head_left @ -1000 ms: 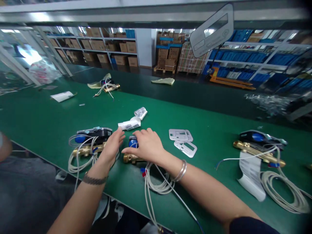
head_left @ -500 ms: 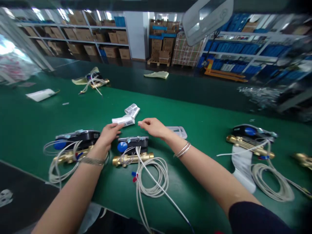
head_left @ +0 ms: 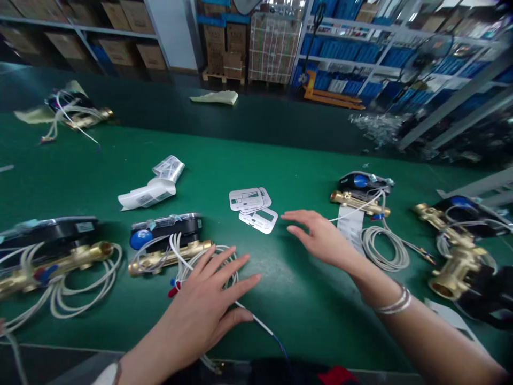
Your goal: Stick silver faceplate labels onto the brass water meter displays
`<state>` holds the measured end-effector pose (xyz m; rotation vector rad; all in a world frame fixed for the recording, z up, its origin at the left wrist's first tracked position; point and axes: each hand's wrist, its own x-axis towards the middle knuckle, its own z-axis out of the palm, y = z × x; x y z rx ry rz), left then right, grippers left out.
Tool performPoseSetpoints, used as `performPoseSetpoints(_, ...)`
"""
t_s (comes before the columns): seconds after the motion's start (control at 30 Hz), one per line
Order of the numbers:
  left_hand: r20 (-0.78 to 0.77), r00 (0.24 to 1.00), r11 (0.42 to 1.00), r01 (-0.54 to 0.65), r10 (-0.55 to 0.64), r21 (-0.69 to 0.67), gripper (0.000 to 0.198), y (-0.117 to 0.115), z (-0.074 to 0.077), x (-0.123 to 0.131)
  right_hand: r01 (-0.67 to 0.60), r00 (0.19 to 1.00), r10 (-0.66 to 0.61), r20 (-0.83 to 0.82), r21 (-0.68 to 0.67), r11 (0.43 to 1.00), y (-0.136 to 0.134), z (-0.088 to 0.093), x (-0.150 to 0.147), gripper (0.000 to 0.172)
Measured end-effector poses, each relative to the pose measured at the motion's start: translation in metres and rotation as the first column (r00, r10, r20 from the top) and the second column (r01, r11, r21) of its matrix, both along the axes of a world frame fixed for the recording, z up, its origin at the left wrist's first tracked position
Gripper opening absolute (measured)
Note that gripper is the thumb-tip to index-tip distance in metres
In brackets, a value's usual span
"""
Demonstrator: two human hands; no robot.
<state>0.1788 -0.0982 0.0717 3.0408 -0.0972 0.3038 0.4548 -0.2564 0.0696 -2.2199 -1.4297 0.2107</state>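
Near the front edge of the bench [head_left: 292, 326], the empty left hand [head_left: 206, 299] splays over the coiled cable [head_left: 184, 270] of a brass-bodied device [head_left: 162, 258], best kept unsnagged. Farther back, the right hand [head_left: 323, 239], empty, fingers parted, hangs beside printed cards [head_left: 245, 200], best handled by their rims.

This looks like a factory workshop: brass-bodied devices [head_left: 160, 260] on the desk [head_left: 304, 171], stacked cartons [head_left: 214, 51] and a pallet truck [head_left: 331, 97] beyond.

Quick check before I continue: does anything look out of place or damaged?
No damage is evident. Slightly odd: left of the right hand, the cutout cards overlap askew; further left, a white printed strip lies curled, not flat.
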Motion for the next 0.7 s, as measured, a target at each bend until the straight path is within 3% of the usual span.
performPoseSetpoints(0.07,-0.069,0.996,0.998,-0.055,0.057,0.023,0.046,0.002,-0.013,0.004,-0.101,0.994,0.104,0.039,-0.066,0.993,-0.011,-0.017,-0.013,0.050)
performPoseSetpoints(0.13,-0.072,0.982,0.984,-0.174,0.176,0.033,0.035,0.008,-0.015,0.006,-0.170,0.981,0.180,0.077,-0.128,0.977,-0.010,-0.031,-0.023,0.066)
performPoseSetpoints(0.23,-0.026,0.923,0.921,-0.381,0.384,0.083,0.040,0.014,-0.004,0.014,-0.228,0.957,0.256,0.136,-0.193,0.954,-0.003,-0.039,-0.026,0.080)
performPoseSetpoints(0.33,0.021,0.884,0.871,-0.464,0.467,0.164,0.042,0.015,0.012,0.036,-0.242,0.946,0.282,0.162,-0.230,0.943,-0.003,-0.038,-0.022,0.081)
performPoseSetpoints(0.43,0.054,0.910,0.885,-0.413,0.412,0.214,0.043,0.016,0.021,0.073,-0.250,0.945,0.289,0.154,-0.231,0.940,-0.014,-0.036,-0.022,0.082)
performPoseSetpoints(0.5,0.024,0.943,0.917,-0.327,0.331,0.229,0.057,0.018,0.022,0.101,-0.257,0.945,0.291,0.150,-0.212,0.943,-0.024,-0.037,-0.025,0.080)
performPoseSetpoints(0.6,-0.076,0.962,0.944,-0.240,0.263,0.228,0.073,0.022,0.015,0.135,-0.260,0.947,0.285,0.146,-0.170,0.950,-0.039,-0.043,-0.029,0.075)
performPoseSetpoints(0.7,-0.174,0.954,0.953,-0.204,0.245,0.224,0.079,0.027,0.002,0.148,-0.263,0.950,0.283,0.135,-0.143,0.954,-0.054,-0.051,-0.032,0.068)
